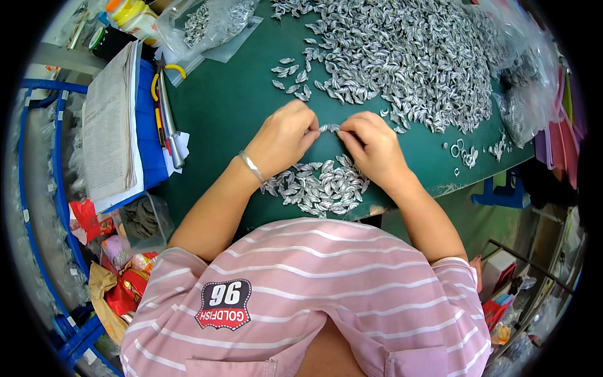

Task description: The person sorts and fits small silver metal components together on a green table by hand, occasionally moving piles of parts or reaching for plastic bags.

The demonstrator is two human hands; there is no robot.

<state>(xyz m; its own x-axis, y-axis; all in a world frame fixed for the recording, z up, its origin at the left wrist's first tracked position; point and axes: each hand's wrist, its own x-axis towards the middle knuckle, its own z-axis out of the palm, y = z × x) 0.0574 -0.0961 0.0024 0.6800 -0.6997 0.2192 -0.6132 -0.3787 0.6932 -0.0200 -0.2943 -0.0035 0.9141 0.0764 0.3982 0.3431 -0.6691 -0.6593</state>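
Note:
Between my two hands, just above the green tabletop, is a small silver leaf-shaped piece (329, 127). My left hand (281, 139), with a silver bangle on its wrist, pinches one end of it. The fingertips of my right hand (375, 149) close on the other end. Close to my body, below both hands, lies a small pile of silver leaf-shaped pieces (323, 188). A far larger heap of similar, duller pieces (389, 56) spreads over the back and right of the table. Several loose ones (295, 74) lie at its left edge.
At left, papers (113, 119) rest on a blue tray, beside yellow-handled pliers (166, 70) and a tapered metal rod (171, 119). Plastic bags stand at the back left (213, 25) and right (524, 94). Small rings (461, 151) lie near the table's right edge.

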